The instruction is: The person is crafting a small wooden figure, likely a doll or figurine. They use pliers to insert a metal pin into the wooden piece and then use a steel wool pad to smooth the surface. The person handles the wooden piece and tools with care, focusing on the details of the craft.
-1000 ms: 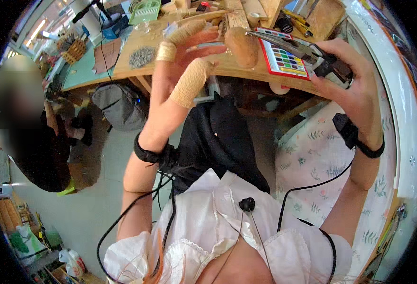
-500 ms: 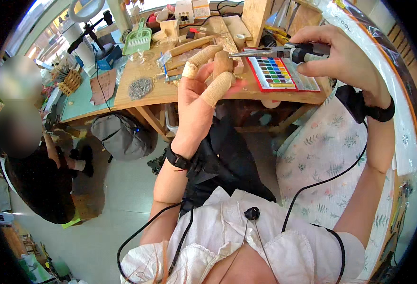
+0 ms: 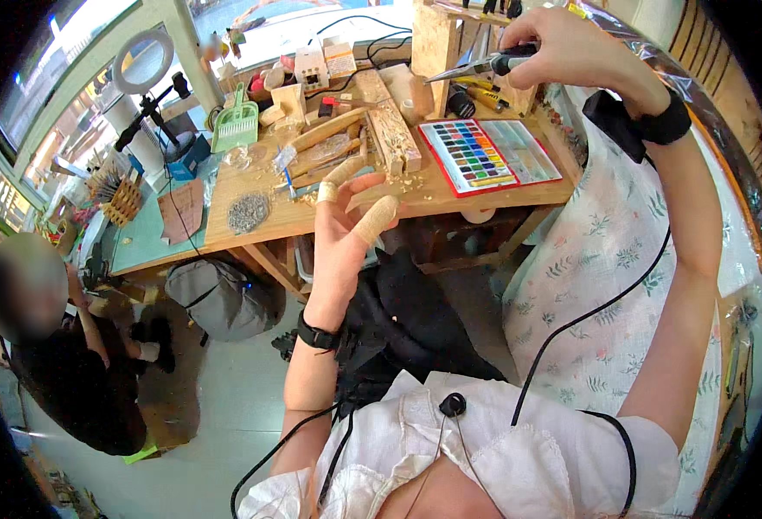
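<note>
My right hand (image 3: 554, 52) is closed on long-nose pliers (image 3: 498, 65) with dark grips, high over the back right of the workbench. A rounded wooden piece (image 3: 420, 97) is at the pliers' tips; whether the jaws grip it or only touch it is hard to tell. My left hand (image 3: 351, 225), with tan tape round its thumb and some fingers, is open and empty in front of the bench (image 3: 230, 232). A red-framed watercolour paint box (image 3: 463, 156) lies open to its right, and a pile of small metal pieces (image 3: 247, 210) to its left.
Wood blocks (image 3: 394, 138) and sticks crowd the bench, with a green dustpan (image 3: 230, 130) and a ring-light stand (image 3: 152, 117) at left. A grey backpack (image 3: 217, 298) is under the bench edge. Another person (image 3: 87, 381) sits low at the left. Floral fabric (image 3: 597, 259) hangs at right.
My left hand was around the wooden piece half a second ago and is now apart from it. My right hand and pliers have risen toward the bench's back, the piece at their tips. The view has shifted.
</note>
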